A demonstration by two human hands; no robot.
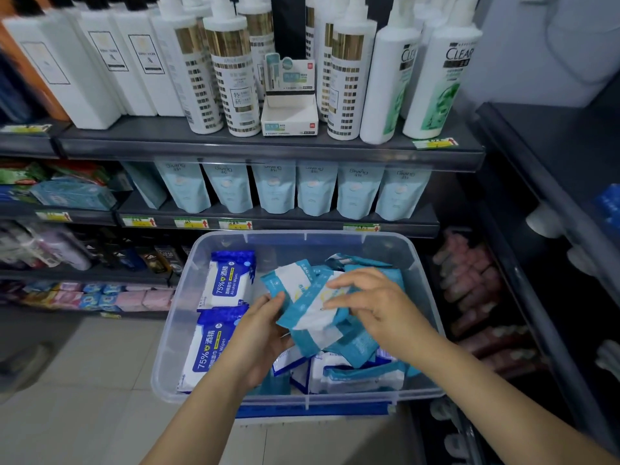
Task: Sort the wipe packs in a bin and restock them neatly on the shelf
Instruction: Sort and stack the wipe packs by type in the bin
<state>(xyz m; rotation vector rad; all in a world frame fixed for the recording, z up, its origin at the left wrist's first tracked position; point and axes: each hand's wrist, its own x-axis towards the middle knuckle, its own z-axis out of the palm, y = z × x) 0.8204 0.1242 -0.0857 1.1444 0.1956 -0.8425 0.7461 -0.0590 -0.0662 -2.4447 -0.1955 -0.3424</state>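
Note:
A clear plastic bin (174, 317) stands in front of the shelves, full of wipe packs. Two dark blue and white alcohol wipe packs (228, 280) lie flat along its left side. A loose heap of teal and white wipe packs (355, 344) fills the right side. My left hand (258, 333) grips the lower left edge of a small stack of teal packs (302, 307) held above the heap. My right hand (369, 300) rests on top of that stack, fingers curled over it.
Dark shelves (268, 146) rise behind the bin: white pump bottles (231, 68) and a small open display box (289, 112) on top, pale blue refill pouches (275, 189) below. Another dark shelf unit (536, 196) stands at the right. Tiled floor (84, 380) lies to the left.

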